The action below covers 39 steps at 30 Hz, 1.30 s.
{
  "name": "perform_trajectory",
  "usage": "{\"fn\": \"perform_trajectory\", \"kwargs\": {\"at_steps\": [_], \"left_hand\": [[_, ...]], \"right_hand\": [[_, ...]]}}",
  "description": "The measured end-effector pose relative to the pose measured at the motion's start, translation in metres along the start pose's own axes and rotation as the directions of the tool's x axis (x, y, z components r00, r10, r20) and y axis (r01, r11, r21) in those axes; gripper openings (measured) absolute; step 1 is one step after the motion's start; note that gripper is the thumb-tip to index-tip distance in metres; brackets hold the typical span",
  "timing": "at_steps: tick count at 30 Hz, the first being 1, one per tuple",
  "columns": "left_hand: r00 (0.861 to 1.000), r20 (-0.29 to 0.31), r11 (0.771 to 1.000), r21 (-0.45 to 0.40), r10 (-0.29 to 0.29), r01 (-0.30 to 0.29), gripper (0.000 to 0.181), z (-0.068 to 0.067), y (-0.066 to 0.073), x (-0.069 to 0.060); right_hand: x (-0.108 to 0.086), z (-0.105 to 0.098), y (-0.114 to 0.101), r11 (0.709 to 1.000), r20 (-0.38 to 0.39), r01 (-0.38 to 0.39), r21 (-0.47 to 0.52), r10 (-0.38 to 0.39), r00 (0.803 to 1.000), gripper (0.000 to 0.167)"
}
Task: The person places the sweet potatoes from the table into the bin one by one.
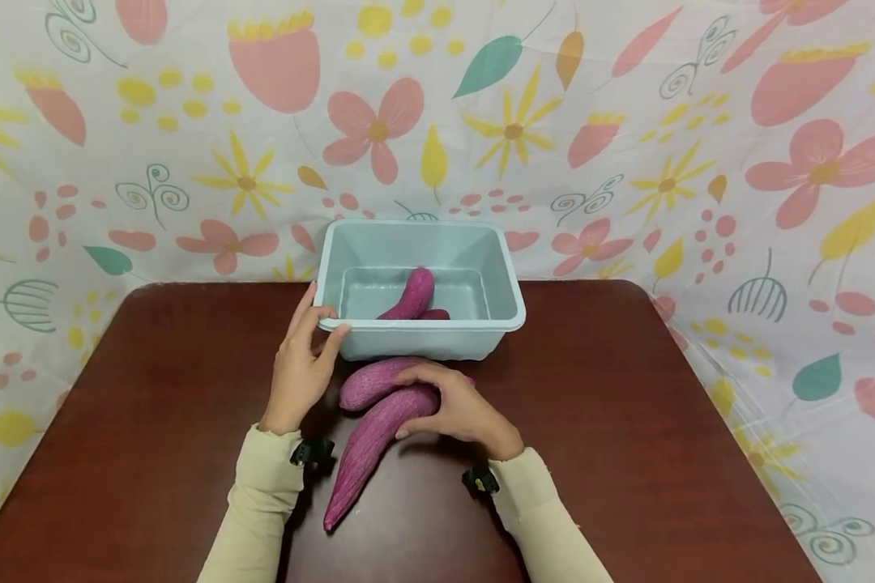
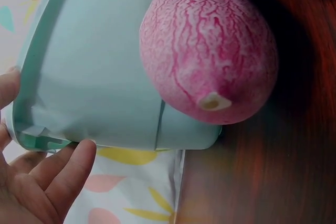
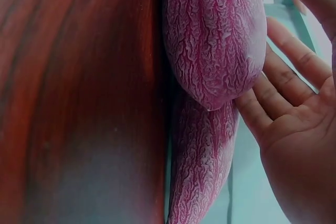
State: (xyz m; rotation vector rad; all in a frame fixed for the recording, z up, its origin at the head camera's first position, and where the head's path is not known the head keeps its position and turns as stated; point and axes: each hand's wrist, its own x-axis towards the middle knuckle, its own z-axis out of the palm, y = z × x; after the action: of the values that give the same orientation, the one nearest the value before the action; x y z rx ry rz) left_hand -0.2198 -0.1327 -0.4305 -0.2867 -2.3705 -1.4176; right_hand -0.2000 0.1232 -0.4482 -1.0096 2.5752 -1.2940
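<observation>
Nothing I can read anywhere here tbh: no words, brands or numbers on the bin (image 1: 423, 344), the eggplants (image 1: 373, 445) or the cloth (image 1: 620, 105). There's a tiny yellowish spot on the right wrist cam (image 1: 480, 481), but it's way too small to tell if it's a label.

Wears long, pale cream fabric sleeves (image 1: 251, 506), creased, with broad cuffs (image 1: 270, 461). Carries a small, boxy black device (image 1: 480, 480) beside each cuff, showing a yellowish spot on the right one. Leaves left hand (image 1: 301, 376) and right hand (image 1: 463, 405) bare.
</observation>
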Motion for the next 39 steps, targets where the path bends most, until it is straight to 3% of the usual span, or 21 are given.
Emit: {"fn": "perform_trajectory", "kwargs": {"at_steps": [5,9,16,23,30,39], "left_hand": [[1.0,0.011,1.0,-0.018,-0.001,0.002,0.028,0.006,0.0,-0.008],[1.0,0.007,0.999,-0.029,-0.013,0.014,0.027,0.007,0.0,-0.012],[1.0,-0.011,1.0,-0.027,0.015,-0.015,0.028,0.007,0.002,-0.006],[1.0,-0.028,0.999,0.03,-0.008,0.009,0.029,-0.009,-0.006,-0.009],[1.0,-0.017,0.999,0.039,-0.019,0.02,0.029,-0.01,-0.011,-0.015],[1.0,-0.008,0.999,0.032,0.025,-0.025,0.032,0.002,-0.002,-0.002]], "right_hand": [[-0.01,0.002,-0.006,0.995,0.034,-0.02,-0.096,0.023,0.999,0.066],[-0.015,0.003,-0.009,0.994,0.072,-0.026,-0.107,0.034,0.997,0.066],[-0.013,-0.002,-0.013,0.991,0.093,-0.06,-0.12,0.072,0.993,0.054],[-0.006,0.008,-0.012,0.996,0.109,-0.047,-0.082,0.056,0.992,0.048],[-0.021,0.002,-0.006,0.998,0.026,-0.027,-0.065,0.029,0.999,0.048],[-0.033,-0.026,-0.013,0.996,-0.102,-0.004,-0.088,-0.005,0.995,0.047]]}}
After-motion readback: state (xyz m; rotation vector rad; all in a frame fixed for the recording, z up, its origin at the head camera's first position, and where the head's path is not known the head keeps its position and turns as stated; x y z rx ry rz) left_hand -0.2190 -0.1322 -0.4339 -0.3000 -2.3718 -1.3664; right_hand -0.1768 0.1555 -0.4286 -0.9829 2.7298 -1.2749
